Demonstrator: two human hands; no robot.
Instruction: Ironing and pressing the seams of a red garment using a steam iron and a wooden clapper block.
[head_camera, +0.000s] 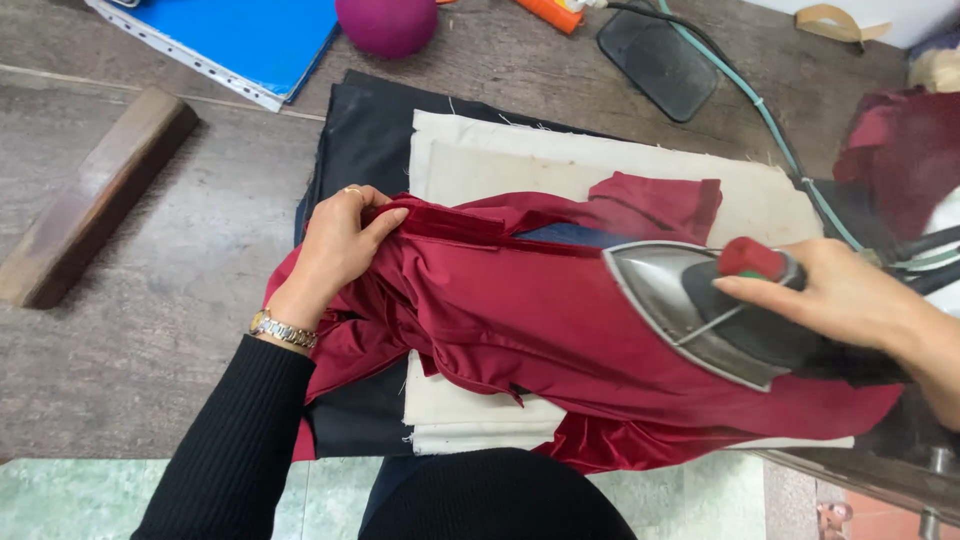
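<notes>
While left hand (335, 245) pinches red fabric (520, 320), right hand (850, 295) grips iron (690, 310).

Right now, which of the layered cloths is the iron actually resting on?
The iron rests on the dark red satin cloth, the top layer, gripped by the left hand. The cream cloth and black cloth lie flat beneath.

I look down on a worn grey-brown wooden table (150, 330); a dark wooden block (95, 195) lies at its left; pale green speckled floor (60, 500) shows below; the light is even.
</notes>
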